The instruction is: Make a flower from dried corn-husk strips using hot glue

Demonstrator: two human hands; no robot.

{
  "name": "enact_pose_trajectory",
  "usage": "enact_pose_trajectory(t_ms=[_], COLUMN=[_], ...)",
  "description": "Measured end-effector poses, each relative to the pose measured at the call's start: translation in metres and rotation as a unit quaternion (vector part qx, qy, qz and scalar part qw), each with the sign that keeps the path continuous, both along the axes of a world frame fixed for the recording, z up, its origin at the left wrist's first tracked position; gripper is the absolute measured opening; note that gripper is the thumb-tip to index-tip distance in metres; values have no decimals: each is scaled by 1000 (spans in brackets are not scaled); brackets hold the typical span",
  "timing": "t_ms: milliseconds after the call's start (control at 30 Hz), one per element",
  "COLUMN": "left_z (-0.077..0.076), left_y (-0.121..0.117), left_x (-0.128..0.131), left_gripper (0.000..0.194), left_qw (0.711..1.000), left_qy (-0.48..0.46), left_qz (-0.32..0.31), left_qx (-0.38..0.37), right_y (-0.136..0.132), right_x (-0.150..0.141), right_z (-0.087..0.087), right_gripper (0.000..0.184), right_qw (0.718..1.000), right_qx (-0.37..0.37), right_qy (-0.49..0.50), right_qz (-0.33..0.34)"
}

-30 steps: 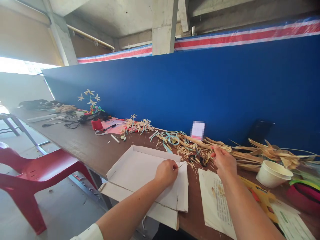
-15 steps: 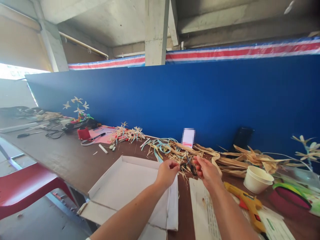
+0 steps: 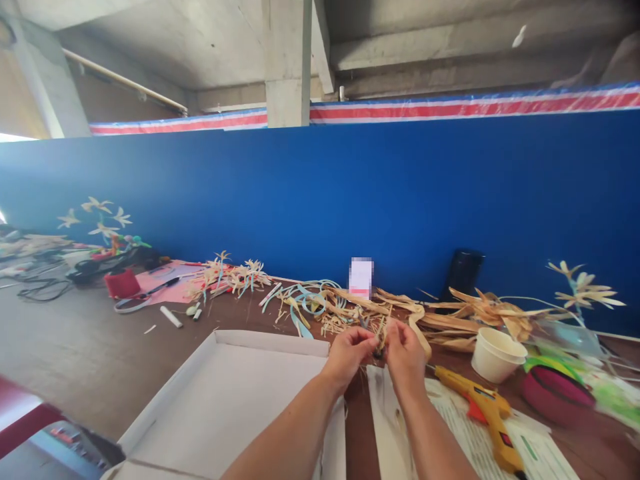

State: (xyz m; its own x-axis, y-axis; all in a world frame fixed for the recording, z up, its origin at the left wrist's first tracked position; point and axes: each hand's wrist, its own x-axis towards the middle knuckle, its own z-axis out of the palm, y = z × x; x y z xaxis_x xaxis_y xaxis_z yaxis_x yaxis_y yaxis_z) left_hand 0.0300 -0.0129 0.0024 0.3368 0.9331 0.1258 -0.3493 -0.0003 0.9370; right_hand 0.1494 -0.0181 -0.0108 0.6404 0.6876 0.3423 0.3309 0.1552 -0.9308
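Head view: left hand and right hand pinch near dried strips, each grip narrow, contents unclear

Both forearms reach forward from the lower edge, bare, slanting in toward each other. The left hand and right hand nearly meet, knuckles up, each with thumb and index finger pinched together, other fingers curled in.
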Motion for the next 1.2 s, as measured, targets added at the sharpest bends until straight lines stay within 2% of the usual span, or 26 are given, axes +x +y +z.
enact_pose_trajectory(t_ms=[100, 300, 500, 767, 1067, 1200], left_z=[-2, 3, 0, -4, 2, 7], left_y=[-5, -12, -10, -8, -9, -9], left_x=[-7, -6, -5, -5, -5, -9], left_gripper=[35, 38, 39, 39, 35, 32], left_qw=[999, 993, 994, 993, 993, 995], left_qy=[7, -6, 19, 35, 91, 81], left_qz=[-50, -115, -98, -102, -69, -53], left_qx=[-3, -25, -36, -39, -6, 4], right_y=[-1, -6, -8, -7, -9, -12], right_x=[2, 2, 3, 2, 1, 3], right_z=[-1, 4, 5, 3, 4, 5], right_gripper=[49, 50, 46, 50, 45, 44], right_qw=[999, 1000, 997, 998, 995, 995], right_qx=[29, 12, -1, -24, -43, -44], right_qy=[-13, -27, -82, -8, -58, -66], right_qz=[-17, -7, 15, 59, 72, 61])
